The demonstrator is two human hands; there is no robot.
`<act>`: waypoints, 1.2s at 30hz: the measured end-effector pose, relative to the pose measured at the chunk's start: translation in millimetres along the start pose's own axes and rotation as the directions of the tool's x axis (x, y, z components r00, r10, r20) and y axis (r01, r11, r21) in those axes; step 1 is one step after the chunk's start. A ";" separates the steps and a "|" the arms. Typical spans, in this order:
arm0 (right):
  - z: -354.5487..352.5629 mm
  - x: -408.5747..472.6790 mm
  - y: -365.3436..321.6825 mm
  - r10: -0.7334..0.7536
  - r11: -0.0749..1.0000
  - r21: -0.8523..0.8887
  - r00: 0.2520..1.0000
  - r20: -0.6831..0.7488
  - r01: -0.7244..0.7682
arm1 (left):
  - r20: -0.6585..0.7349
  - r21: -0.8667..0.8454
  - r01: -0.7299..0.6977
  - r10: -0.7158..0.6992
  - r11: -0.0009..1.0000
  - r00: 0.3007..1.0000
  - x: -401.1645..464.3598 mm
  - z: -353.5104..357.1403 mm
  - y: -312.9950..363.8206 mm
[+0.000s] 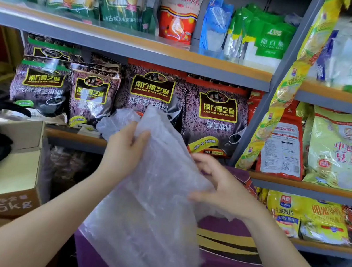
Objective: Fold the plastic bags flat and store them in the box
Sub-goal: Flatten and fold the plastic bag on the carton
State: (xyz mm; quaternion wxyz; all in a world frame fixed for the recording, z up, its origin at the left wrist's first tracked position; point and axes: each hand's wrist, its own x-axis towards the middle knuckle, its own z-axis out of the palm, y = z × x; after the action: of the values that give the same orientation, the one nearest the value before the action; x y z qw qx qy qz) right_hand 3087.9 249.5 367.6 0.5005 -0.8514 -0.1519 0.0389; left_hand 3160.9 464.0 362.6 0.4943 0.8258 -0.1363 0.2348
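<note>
1. A clear plastic bag [152, 199] hangs lengthwise in the middle of the view, held up in front of the shop shelves [124, 46] and above a purple carton [229, 266].
2. The left hand [124, 150] grips the bag's upper left edge, thumb curled over the front of the film and fingers behind it.
3. The right hand [219, 187] holds the bag's right side lower down, fingers curled into the plastic and thumb pressing the film from the front.
4. The bag's top corner sticks up loose and crumpled past the left hand.
5. A brown cardboard box [9, 177] marked "5kg" stands open at the left, apart from the bag.
6. Dark packets of black sesame paste [215, 114] fill the shelf behind the hands.
</note>
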 end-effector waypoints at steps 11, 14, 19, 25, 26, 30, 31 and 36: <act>-34.6 -2.4 20.7 0.034 0.833 -0.518 0.953 -0.300 -0.193 | 0.036 -0.082 0.210 -0.208 0.974 0.977 -8.3 -4.4 -46.3; -32.3 -1.1 28.3 0.166 0.733 -0.580 0.920 -0.354 -0.355 | 0.097 -0.105 0.190 -0.180 0.976 0.979 -14.5 -3.8 -49.2; 11.6 17.6 -8.3 -0.106 0.865 -0.499 0.955 -0.276 -0.049 | 0.156 -0.217 0.148 -0.115 0.965 0.981 -14.4 -7.4 -38.2; 55.0 46.3 -44.0 -0.406 0.859 -0.478 0.814 -0.415 0.184 | 0.260 -0.435 0.075 0.046 0.897 0.965 -21.3 -16.9 -23.9; 57.9 48.4 -47.2 -0.404 0.861 -0.474 0.817 -0.412 0.187 | 0.257 -0.426 0.038 0.081 0.904 0.963 -21.2 -19.6 -22.9; 66.8 51.9 -47.4 -0.378 0.859 -0.478 0.857 -0.351 0.183 | 0.191 -0.428 -0.062 0.157 0.902 0.969 -13.0 -27.2 -16.1; 68.5 51.7 -47.4 -0.345 0.886 -0.429 0.871 -0.349 0.179 | 0.175 -0.423 -0.064 0.150 0.904 0.973 -10.5 -27.9 -15.1; 69.8 54.3 -43.7 -0.265 0.880 -0.465 0.910 -0.319 0.093 | 0.136 -0.311 -0.098 0.146 0.946 0.980 -6.9 -25.1 -17.8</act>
State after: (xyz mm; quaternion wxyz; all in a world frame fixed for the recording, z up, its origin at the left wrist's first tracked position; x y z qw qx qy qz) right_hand 3114.7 344.1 375.4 0.3163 -0.9156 -0.1384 -0.2062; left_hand 3156.8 494.5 355.7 0.5871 0.7463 -0.2600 0.1756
